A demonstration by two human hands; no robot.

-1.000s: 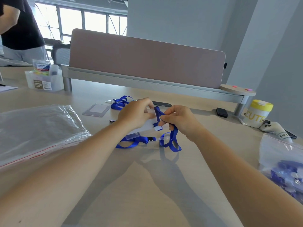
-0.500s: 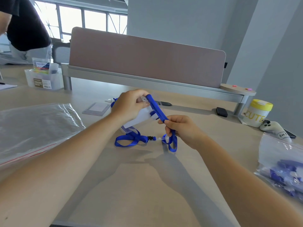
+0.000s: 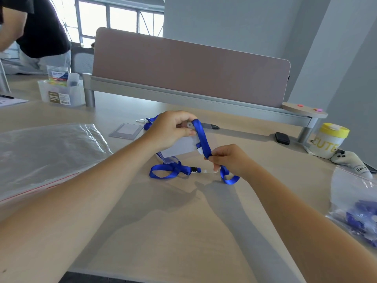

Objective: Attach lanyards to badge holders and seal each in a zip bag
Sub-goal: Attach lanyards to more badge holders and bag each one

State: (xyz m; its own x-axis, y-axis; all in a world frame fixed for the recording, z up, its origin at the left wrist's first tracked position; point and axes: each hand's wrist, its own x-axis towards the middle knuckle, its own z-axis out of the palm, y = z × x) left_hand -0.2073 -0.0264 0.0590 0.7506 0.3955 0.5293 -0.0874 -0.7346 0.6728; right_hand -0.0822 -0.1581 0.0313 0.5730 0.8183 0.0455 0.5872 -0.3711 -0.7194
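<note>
My left hand [image 3: 170, 130] holds a clear badge holder [image 3: 179, 148] above the table and pinches the metal clip end of a blue lanyard [image 3: 201, 137] at the holder's top. The strap runs down to my right hand [image 3: 228, 159], which pinches it lower down. The rest of the lanyard loops on the table below, with a black buckle [image 3: 194, 170] between the loops. A second badge holder [image 3: 126, 130] lies flat further back on the left, with another blue lanyard [image 3: 150, 121] behind my left hand.
A large clear zip bag [image 3: 44, 156] lies at the left. Another bag with blue lanyards [image 3: 359, 211] sits at the right edge. A divider panel [image 3: 189, 68], a plastic box [image 3: 61, 92], a yellow-lidded tub [image 3: 326, 139] and a person at the far left stand behind.
My left hand has lifted the badge holder and clip end upward. My right hand has slid down the strap and drawn it taut between the hands.
</note>
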